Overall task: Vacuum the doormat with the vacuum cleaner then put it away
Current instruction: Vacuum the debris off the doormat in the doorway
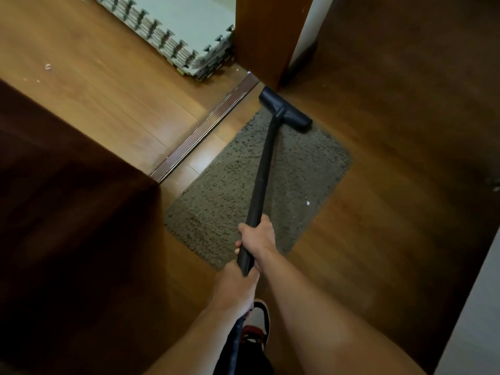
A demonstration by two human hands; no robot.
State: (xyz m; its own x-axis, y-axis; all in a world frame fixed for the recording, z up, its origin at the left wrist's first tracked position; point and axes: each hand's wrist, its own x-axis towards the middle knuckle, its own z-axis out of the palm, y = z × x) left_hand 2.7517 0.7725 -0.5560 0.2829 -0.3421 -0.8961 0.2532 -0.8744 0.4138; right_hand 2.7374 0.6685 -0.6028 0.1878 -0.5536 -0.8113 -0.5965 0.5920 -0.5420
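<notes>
Wooden flooring [378,212] is filling most of the frame, and at the bottom centre a red, white and black shoe [259,318] is showing beside what looks like the vacuum cleaner's dark hose [234,345]; the machine's body is lying out of view.

Just above that, the left hand [235,288] is wrapping round the near end of the black wand [263,169], its fingers curled under and mostly hidden. The right hand [258,236] is gripping the tube just beyond it, fingers closed tight round the shaft, so it is the hand nearer the working end.

From both grips the wand is running up the frame, tilting slightly right, along the length of the shaggy grey-brown doormat [216,201]. Its floor head [285,109] is sitting crosswise at the mat's far edge, partly over bare floor. The uncovered pile is therefore lying back toward the hands, so a pull stroke along the wand's axis seems the likely next pass. A white scrap [307,203] is lying at the mat's right edge.

Farther off, a dark threshold strip [205,131] is crossing diagonally, with stacked foam tiles [184,25] and a wooden door post [267,36] at the top.
</notes>
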